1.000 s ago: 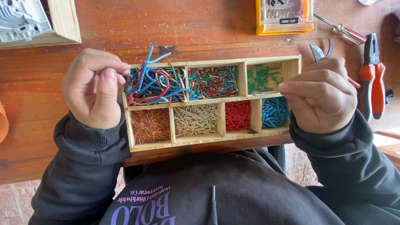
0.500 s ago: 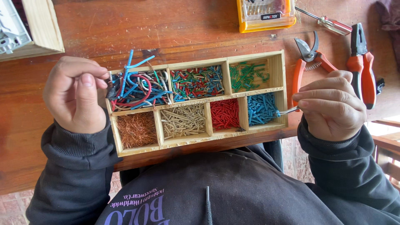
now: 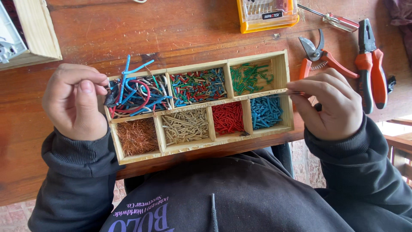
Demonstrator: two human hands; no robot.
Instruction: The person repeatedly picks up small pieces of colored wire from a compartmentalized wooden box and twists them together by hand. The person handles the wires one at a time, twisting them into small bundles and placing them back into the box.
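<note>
A wooden divided tray (image 3: 284,71) lies at the table's near edge. Its compartments hold loose coloured wires (image 3: 137,92), mixed bits, green bits (image 3: 251,77), copper strands (image 3: 136,136), beige bits, red bits (image 3: 227,118) and blue bits (image 3: 266,111). My left hand (image 3: 75,103) is at the tray's left end, thumb and forefinger pinched on a small dark piece (image 3: 110,99) beside the wire compartment. My right hand (image 3: 332,105) is at the tray's right end, fingertips pinched on a thin wire strand (image 3: 279,93) that runs along the middle divider.
Orange-handled cutters (image 3: 319,58) and red-handled pliers (image 3: 371,68) lie right of the tray, just behind my right hand. A screwdriver (image 3: 332,18) and a yellow bit case (image 3: 268,15) are at the back. A wooden box (image 3: 36,30) stands at the far left.
My right hand has moved from beside the cutters to the tray's right edge and now pinches a thin strand. My left hand stays at the tray's left end. The view has shifted.
</note>
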